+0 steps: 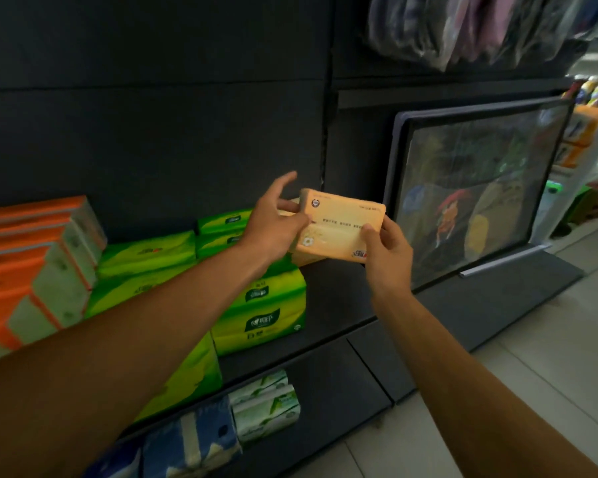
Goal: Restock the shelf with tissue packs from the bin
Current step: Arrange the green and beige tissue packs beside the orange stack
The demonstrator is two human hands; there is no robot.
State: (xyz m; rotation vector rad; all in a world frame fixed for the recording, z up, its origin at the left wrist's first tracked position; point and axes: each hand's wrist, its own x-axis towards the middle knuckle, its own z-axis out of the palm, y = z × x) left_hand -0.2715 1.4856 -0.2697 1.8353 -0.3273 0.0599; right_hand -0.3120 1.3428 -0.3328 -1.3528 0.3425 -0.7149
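Observation:
A pale yellow tissue pack (339, 222) is held up in front of the dark shelf (332, 305), above its bare right part. My left hand (273, 225) grips the pack's left end, thumb on the front, index finger raised. My right hand (387, 257) pinches its lower right corner. Another yellow pack (306, 258) seems to sit just behind and below it. Green tissue packs (263, 312) are stacked to the left on the shelf. The bin is out of view.
Orange and white packs (32, 270) fill the shelf's far left. Blue and white-green packs (263, 408) lie on the lower shelf. A plastic-wrapped framed panel (477, 188) leans on the shelf at right. Bagged clothes (463, 25) hang above. Tiled floor (532, 357) lies at right.

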